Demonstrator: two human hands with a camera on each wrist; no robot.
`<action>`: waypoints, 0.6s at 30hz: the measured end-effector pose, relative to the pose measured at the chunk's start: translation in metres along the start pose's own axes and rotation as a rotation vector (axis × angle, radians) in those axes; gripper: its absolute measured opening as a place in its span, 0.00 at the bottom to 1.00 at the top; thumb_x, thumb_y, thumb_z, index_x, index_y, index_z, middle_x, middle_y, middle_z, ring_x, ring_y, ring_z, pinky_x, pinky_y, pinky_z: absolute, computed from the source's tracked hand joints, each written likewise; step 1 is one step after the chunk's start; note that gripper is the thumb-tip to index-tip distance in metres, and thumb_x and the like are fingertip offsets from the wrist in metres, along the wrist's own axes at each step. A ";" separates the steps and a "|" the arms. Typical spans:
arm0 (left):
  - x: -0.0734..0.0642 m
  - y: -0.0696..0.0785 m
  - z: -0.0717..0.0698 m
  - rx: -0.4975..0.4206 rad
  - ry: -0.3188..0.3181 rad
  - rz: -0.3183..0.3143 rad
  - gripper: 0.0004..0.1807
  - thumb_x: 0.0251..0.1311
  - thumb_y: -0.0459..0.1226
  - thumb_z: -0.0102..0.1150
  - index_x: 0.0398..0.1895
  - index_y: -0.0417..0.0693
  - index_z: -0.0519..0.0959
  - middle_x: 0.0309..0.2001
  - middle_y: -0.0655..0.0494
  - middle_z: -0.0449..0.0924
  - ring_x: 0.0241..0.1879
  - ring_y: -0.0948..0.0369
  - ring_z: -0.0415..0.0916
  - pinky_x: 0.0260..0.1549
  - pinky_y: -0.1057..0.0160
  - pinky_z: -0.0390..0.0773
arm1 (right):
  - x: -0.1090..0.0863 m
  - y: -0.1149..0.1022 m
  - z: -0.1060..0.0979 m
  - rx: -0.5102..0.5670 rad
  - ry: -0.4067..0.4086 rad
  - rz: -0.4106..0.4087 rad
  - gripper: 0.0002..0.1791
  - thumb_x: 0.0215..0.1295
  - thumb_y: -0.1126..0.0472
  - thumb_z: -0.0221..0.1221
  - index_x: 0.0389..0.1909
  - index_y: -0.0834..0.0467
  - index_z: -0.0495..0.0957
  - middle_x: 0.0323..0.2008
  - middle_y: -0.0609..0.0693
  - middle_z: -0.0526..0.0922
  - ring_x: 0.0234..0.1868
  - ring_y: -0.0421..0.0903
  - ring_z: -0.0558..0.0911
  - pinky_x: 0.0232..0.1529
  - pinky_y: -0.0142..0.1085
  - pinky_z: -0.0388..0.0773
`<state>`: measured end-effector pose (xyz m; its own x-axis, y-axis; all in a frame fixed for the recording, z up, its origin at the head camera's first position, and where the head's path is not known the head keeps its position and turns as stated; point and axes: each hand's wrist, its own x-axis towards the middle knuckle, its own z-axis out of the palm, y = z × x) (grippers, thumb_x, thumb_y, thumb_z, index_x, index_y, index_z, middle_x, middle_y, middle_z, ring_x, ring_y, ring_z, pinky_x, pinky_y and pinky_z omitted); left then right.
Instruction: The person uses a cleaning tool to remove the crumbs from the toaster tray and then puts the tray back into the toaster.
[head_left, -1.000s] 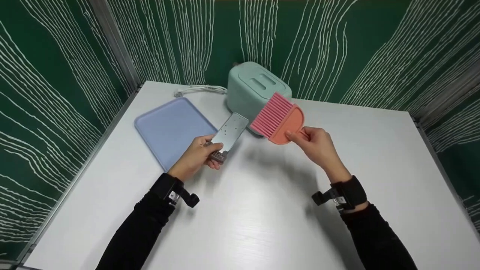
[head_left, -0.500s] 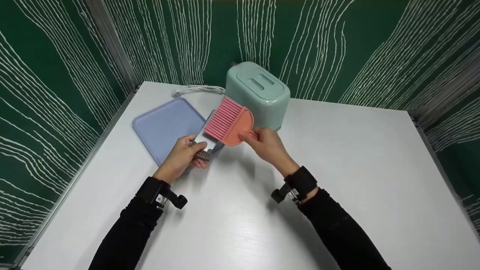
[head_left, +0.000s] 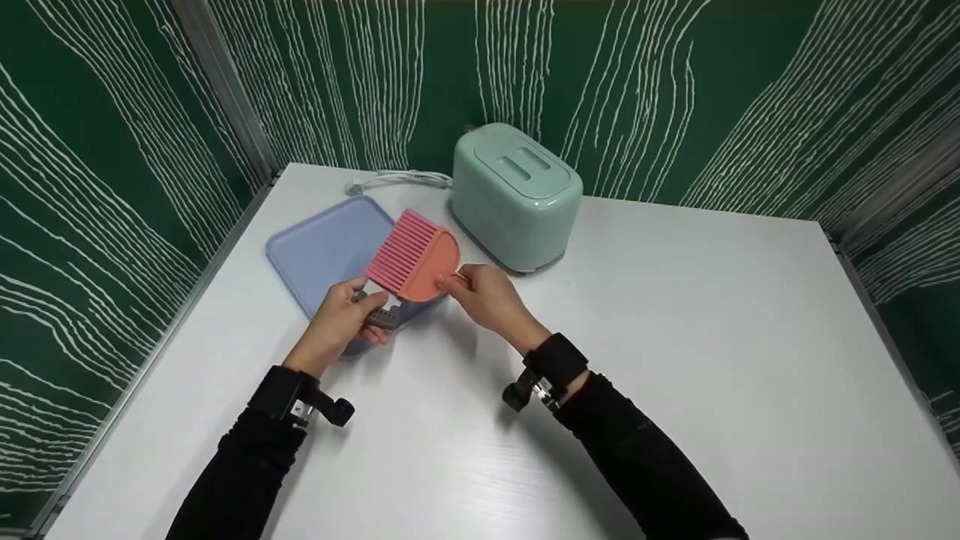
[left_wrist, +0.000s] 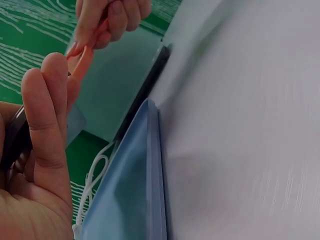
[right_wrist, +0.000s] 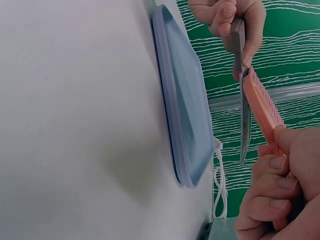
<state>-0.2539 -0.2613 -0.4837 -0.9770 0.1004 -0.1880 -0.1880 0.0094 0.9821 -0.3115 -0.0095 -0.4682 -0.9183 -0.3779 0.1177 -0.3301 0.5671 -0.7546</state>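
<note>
A flat metal crumb tray [right_wrist: 245, 120] with a grey end piece is gripped in my left hand [head_left: 337, 319], thumb on top. My right hand [head_left: 491, 300] pinches the short handle of a brush [head_left: 429, 271] with an orange half-round body and pink bristles. In the head view the brush lies over the metal plate and hides most of it; only the grey end shows by the left thumb. From the right wrist view, the bristle side meets the plate near its grey end. Both are held above the blue tray [head_left: 315, 247].
A mint-green toaster [head_left: 517, 202] stands at the back of the white table [head_left: 675, 360], behind my right hand. Its white cord [head_left: 401, 178] lies coiled to the left, by the back edge. Green walls with white lines enclose the table.
My right hand has carried the brush left until it covers the crumb tray. My left hand, with the crumb tray, has moved left and slightly nearer, over the blue tray.
</note>
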 end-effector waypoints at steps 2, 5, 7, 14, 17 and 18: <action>-0.001 0.000 -0.003 0.004 0.009 -0.003 0.40 0.82 0.36 0.52 0.87 0.36 0.45 0.23 0.53 0.87 0.16 0.64 0.83 0.18 0.70 0.82 | 0.002 -0.002 0.002 0.000 -0.009 -0.001 0.30 0.78 0.45 0.63 0.18 0.49 0.61 0.18 0.40 0.60 0.23 0.39 0.63 0.27 0.33 0.58; -0.002 -0.001 -0.005 0.008 0.015 -0.001 0.38 0.82 0.36 0.51 0.86 0.34 0.48 0.23 0.53 0.87 0.16 0.64 0.83 0.18 0.70 0.82 | 0.004 -0.004 0.004 0.013 -0.025 0.016 0.30 0.78 0.45 0.63 0.18 0.49 0.62 0.17 0.40 0.60 0.22 0.39 0.63 0.27 0.33 0.58; -0.002 -0.001 -0.006 0.013 0.017 0.007 0.34 0.82 0.36 0.51 0.83 0.30 0.55 0.23 0.53 0.87 0.15 0.65 0.83 0.18 0.70 0.82 | 0.004 -0.005 0.006 0.019 -0.036 0.033 0.29 0.78 0.44 0.62 0.18 0.49 0.63 0.17 0.40 0.61 0.22 0.39 0.64 0.26 0.33 0.58; -0.001 -0.005 -0.011 0.022 0.019 0.018 0.16 0.82 0.35 0.51 0.62 0.31 0.71 0.24 0.51 0.87 0.16 0.64 0.84 0.18 0.69 0.82 | 0.003 -0.008 0.014 0.006 -0.061 0.033 0.28 0.78 0.43 0.62 0.20 0.48 0.64 0.18 0.40 0.63 0.23 0.40 0.66 0.28 0.34 0.60; -0.003 -0.006 -0.014 0.030 0.030 0.016 0.18 0.82 0.34 0.51 0.66 0.32 0.71 0.25 0.51 0.88 0.16 0.64 0.84 0.18 0.69 0.82 | 0.004 -0.008 0.017 0.002 -0.069 0.023 0.28 0.79 0.43 0.61 0.20 0.48 0.63 0.18 0.40 0.62 0.24 0.40 0.65 0.28 0.34 0.60; -0.004 -0.006 -0.015 0.034 0.031 0.016 0.19 0.82 0.34 0.52 0.68 0.32 0.71 0.25 0.51 0.88 0.16 0.64 0.84 0.18 0.69 0.82 | 0.004 -0.008 0.018 0.002 -0.071 0.024 0.28 0.79 0.43 0.61 0.20 0.48 0.63 0.18 0.40 0.62 0.24 0.40 0.65 0.28 0.34 0.60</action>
<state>-0.2505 -0.2766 -0.4891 -0.9825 0.0701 -0.1723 -0.1697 0.0417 0.9846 -0.3087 -0.0290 -0.4729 -0.9081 -0.4154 0.0534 -0.3078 0.5753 -0.7578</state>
